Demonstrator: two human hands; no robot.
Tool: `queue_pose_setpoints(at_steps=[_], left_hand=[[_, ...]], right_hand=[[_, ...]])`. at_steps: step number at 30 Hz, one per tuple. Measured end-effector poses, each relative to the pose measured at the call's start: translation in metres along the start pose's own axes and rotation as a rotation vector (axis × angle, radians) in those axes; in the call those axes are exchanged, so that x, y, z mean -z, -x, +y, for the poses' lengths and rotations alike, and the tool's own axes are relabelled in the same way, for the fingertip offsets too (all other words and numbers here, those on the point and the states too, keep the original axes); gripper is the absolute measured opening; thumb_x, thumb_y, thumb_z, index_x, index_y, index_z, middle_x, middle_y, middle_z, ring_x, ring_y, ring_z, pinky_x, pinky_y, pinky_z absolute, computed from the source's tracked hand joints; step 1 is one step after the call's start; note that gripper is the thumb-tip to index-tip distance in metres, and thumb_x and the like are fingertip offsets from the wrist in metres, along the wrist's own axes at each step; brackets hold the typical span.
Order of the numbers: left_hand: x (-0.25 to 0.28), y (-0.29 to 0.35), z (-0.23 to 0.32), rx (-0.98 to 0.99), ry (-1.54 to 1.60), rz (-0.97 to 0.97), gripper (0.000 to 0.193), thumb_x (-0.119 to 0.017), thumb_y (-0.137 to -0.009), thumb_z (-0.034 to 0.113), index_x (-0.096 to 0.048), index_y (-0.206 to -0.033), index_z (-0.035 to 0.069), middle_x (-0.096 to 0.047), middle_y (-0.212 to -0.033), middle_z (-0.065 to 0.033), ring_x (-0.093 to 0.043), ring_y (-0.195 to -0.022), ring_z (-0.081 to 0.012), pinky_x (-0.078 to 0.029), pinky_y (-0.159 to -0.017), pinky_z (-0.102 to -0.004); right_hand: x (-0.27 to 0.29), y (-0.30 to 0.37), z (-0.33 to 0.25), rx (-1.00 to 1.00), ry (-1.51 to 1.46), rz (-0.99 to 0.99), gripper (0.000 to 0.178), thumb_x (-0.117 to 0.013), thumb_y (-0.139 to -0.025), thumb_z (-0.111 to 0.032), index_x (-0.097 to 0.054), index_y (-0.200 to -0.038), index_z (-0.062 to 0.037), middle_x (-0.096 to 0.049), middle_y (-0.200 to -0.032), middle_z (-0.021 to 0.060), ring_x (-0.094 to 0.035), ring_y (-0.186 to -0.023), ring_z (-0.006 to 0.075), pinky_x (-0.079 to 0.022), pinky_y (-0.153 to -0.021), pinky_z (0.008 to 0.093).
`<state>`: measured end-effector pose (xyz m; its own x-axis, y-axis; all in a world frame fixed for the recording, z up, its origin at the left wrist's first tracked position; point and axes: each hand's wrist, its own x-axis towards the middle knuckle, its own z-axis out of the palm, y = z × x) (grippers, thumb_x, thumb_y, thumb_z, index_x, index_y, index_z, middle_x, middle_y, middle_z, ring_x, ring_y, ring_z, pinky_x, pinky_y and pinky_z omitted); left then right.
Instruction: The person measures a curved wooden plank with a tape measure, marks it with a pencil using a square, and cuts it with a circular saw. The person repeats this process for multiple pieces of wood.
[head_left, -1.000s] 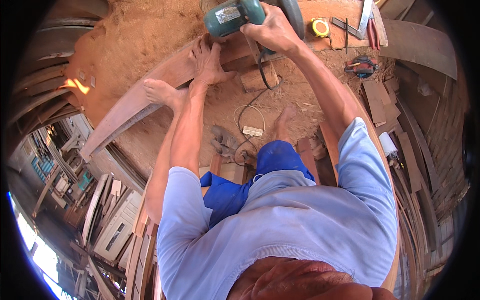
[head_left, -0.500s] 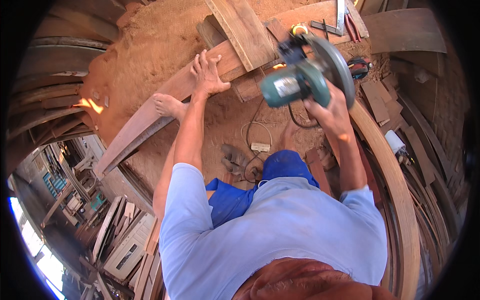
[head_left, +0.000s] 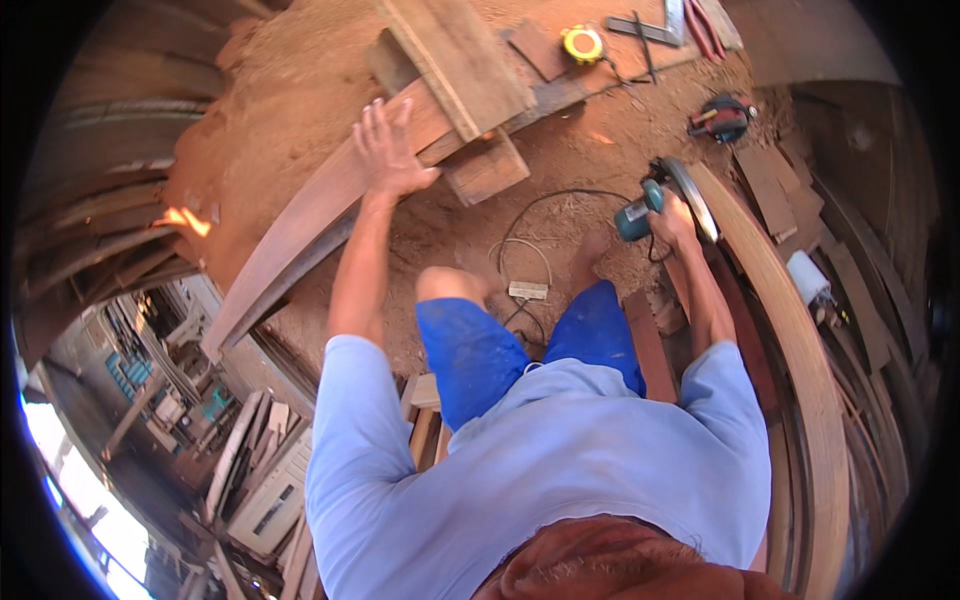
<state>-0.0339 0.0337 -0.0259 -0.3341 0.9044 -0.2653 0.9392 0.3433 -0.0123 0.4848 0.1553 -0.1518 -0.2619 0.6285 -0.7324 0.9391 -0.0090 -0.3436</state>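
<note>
My left hand [head_left: 388, 160] lies with fingers spread on a curved wooden plank [head_left: 290, 232], near where a straight board [head_left: 455, 65] crosses over it. A short wood block [head_left: 488, 170] sits beneath that crossing. At the right, my right hand [head_left: 674, 218] is wrapped round the handle of a green circular saw [head_left: 634, 218]. The saw is low, near the floor, beside the end of a long curved timber [head_left: 780, 340]; its round metal guard [head_left: 692, 198] faces right. A dark cord runs from near the saw across the floor.
A yellow tape measure [head_left: 582, 44], a metal square [head_left: 650, 32] and red-handled pliers [head_left: 705, 30] lie on wood at the far side. A red and black tool [head_left: 722, 120] rests on sawdust. A white socket block [head_left: 527, 291] lies between my legs. Timber offcuts [head_left: 775, 195] crowd the right.
My right hand has lowered the saw from above the far work area toward the floor at the right. My foot has come off the plank; my left hand stays on it.
</note>
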Motion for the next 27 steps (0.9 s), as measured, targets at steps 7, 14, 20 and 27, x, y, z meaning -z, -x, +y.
queue_pose_setpoints(at_steps=[7, 14, 20, 27], left_hand=[[-0.005, -0.008, -0.002, -0.119, 0.024, 0.107, 0.144, -0.096, -0.053, 0.038, -0.011, -0.169, 0.027, -0.016, -0.168, -0.0329, -0.012, -0.158, -0.0522, -0.011, -0.127, -0.0682], [-0.016, -0.002, -0.009, -0.167, 0.023, 0.172, 0.142, -0.093, -0.048, 0.033, -0.018, -0.168, 0.020, -0.018, -0.168, -0.0325, -0.016, -0.157, -0.0537, -0.014, -0.125, -0.0700], [-0.022, -0.010, -0.008, -0.244, 0.064, 0.227, 0.134, -0.086, -0.049, 0.035, -0.024, -0.165, 0.010, -0.026, -0.163, -0.0363, -0.025, -0.152, -0.0556, -0.019, -0.124, -0.0680], [-0.019, -0.018, -0.007, -0.263, 0.047, 0.121, 0.133, -0.088, -0.056, 0.035, -0.019, -0.167, 0.012, -0.025, -0.162, -0.0391, -0.027, -0.150, -0.0581, -0.022, -0.122, -0.0688]], right_hand=[[-0.055, -0.118, 0.046, 0.060, 0.239, 0.053, 0.029, -0.060, -0.092, -0.010, -0.066, -0.120, -0.0037, -0.077, -0.108, 0.0257, -0.075, -0.105, 0.0412, -0.061, -0.086, 0.0506], [-0.092, -0.214, 0.045, -0.077, 0.568, 0.075, 0.023, -0.061, -0.098, -0.013, -0.069, -0.119, -0.0097, -0.079, -0.115, 0.0173, -0.078, -0.106, 0.0360, -0.064, -0.085, 0.0485], [-0.192, -0.274, 0.100, 0.043, 0.771, 0.209, 0.022, -0.063, -0.098, -0.018, -0.079, -0.114, -0.0160, -0.081, -0.106, 0.0080, -0.079, -0.099, 0.0256, -0.061, -0.086, 0.0491], [-0.288, -0.268, 0.061, -0.173, 0.666, -0.190, 0.037, -0.070, -0.094, -0.023, -0.072, -0.130, -0.0131, -0.070, -0.137, 0.0113, -0.067, -0.126, 0.0366, -0.048, -0.104, 0.0676]])
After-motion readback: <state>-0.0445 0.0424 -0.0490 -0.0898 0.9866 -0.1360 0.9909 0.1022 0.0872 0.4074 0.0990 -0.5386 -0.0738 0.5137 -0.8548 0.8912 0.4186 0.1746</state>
